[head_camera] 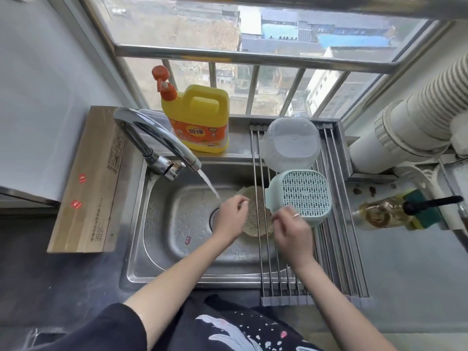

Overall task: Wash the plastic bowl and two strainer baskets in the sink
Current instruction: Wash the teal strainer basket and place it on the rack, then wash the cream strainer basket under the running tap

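A beige strainer basket [251, 213] stands tilted in the steel sink [162, 224], partly under the rods of a roll-up drying rack [334, 249]. My left hand [231, 219] pinches its left rim, close to the water stream [210, 184] running from the faucet [152, 133]. My right hand [288, 225] grips its right edge with curled fingers. A pale green strainer basket [304, 193] lies upside down on the rack, just behind my right hand. Beyond it, a clear plastic bowl [291, 145] also rests upside down on the rack.
A yellow detergent bottle [200, 120] stands on the ledge behind the sink. A long cardboard box [86, 183] lies left of the sink. To the right are an oil bottle [379, 214], a sponge [417, 211] and a wide white pipe [417, 127].
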